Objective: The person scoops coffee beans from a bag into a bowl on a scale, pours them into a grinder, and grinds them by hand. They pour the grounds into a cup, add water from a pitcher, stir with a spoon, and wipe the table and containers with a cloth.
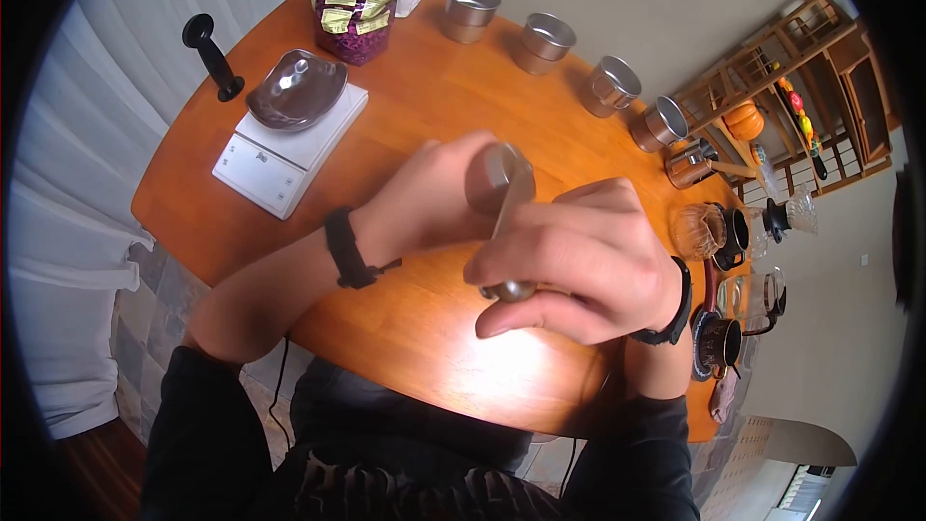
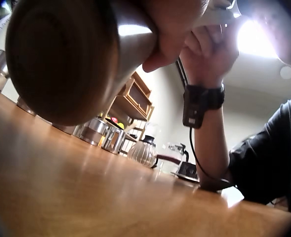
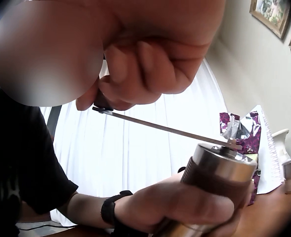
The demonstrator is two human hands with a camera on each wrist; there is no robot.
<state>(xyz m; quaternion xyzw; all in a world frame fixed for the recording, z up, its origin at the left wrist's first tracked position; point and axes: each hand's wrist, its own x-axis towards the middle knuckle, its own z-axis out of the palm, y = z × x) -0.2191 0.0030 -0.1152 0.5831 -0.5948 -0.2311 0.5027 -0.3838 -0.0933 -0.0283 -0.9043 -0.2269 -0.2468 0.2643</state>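
Observation:
A metal hand coffee grinder with a dark band round its body is gripped by my left hand, the fingers wrapped round it. In the left wrist view its round base hangs tilted above the tabletop. A flat crank arm runs from the top of the grinder to a dark knob. My right hand holds that knob with curled fingers, nearer my body than the grinder. The grinder is mostly hidden behind my hands in the head view.
On the wooden table, a glossy dish sits on a white scale at left, beside a black tamper. Behind stands a purple bag. Several metal cups line the back edge; a glass carafe stands at right.

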